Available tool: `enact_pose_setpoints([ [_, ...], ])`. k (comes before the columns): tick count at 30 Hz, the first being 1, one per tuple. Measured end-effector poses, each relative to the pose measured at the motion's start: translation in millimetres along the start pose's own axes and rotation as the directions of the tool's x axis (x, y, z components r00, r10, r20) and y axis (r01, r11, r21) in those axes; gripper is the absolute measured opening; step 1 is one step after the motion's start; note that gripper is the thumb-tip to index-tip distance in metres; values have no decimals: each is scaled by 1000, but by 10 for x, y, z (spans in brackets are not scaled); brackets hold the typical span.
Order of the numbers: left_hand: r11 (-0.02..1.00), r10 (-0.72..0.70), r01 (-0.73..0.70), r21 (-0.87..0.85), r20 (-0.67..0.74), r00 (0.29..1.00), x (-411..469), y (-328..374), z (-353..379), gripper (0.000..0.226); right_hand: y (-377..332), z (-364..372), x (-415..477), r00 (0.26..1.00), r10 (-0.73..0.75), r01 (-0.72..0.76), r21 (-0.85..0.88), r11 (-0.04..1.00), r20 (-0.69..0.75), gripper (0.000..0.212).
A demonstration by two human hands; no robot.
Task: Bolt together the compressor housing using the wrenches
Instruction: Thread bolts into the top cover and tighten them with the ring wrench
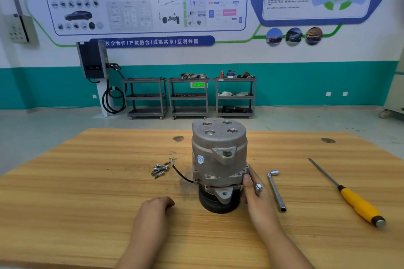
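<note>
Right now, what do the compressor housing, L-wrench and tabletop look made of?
Compressor housing: likely cast aluminium, dull grey, grainy matte skin. L-wrench: probably plated steel, bright mirror-like sheen. Tabletop: wood or wood-look laminate, visible grain stripes; cannot tell which.

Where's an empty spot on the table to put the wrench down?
Bare table left of the bolts, and between the wrench and screwdriver. It's crowded by the compressor, near the left hand and right hand holding a bolt.
</note>
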State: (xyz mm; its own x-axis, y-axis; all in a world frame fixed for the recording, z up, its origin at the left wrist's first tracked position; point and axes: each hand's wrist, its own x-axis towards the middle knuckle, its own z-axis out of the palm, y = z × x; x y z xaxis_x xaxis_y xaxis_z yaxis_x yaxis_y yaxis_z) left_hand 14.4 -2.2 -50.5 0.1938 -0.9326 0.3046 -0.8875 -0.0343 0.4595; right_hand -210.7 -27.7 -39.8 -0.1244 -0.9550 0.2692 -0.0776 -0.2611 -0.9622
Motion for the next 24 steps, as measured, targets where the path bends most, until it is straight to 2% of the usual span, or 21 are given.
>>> enact_pose_setpoints([
  [3,975,-27,-9,-221,-157,987,-10,165,-129,16,-10,-6,-7,1000,-5,5,-17,1000,6,64],
  [6,926,69,-186,-330,-336,939,6,439,-388,16,-8,3,-8,1000,-12,12,-14,1000,3,65],
  [8,873,134,-291,-393,-380,915,12,641,-582,21,-3,1,-4,1000,-14,14,-25,1000,5,64],
  [11,762,146,-378,-526,-430,891,73,894,-827,21,-4,-3,1,1000,-13,14,-39,999,13,64],
  [15,603,110,-369,-707,-384,917,210,1138,-1002,18,-3,-12,1,1000,-21,21,-47,999,11,64],
  [18,541,71,-318,-778,-335,940,335,1244,-1012,15,-6,-10,0,999,-32,33,-42,999,23,65],
  [21,570,52,-276,-774,-301,952,470,1314,-973,9,-16,-8,-7,999,-40,41,-47,998,26,64],
  [24,659,71,-252,-709,-275,959,565,1337,-916,7,-43,-7,-20,999,-42,43,-28,999,24,57],
])
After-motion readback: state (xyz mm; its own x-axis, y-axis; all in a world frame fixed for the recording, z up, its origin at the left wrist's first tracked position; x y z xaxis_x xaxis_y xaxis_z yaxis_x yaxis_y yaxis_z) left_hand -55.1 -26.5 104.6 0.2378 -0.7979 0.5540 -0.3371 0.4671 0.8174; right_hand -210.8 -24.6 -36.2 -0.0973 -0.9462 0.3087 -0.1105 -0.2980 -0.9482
